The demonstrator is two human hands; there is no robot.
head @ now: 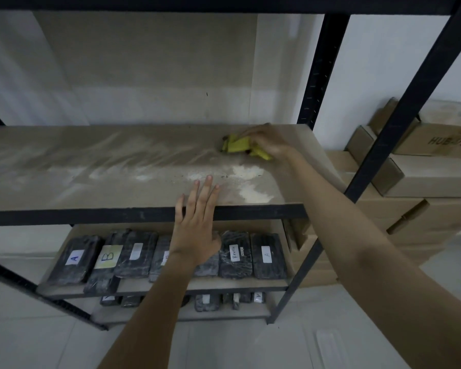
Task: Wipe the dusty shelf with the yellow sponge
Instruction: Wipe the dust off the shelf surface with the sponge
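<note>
The dusty shelf [104, 177] is a tan board in a black metal rack, streaked with grey dust and pale powder patches near its right front. My right hand [269, 141] holds the yellow sponge [237, 146] against the board at the far right, near the back edge. The sponge looks crumpled, and part of it is hidden under my fingers. My left hand [197, 219] lies flat with straight fingers over the shelf's front edge, fingertips on the board near the powder.
Black rack posts [322, 70] stand at the right back and right front. Several black wrapped packs with white labels [237, 255] lie on the lower shelves. Stacked cardboard boxes [423, 182] sit to the right of the rack. A white wall is behind.
</note>
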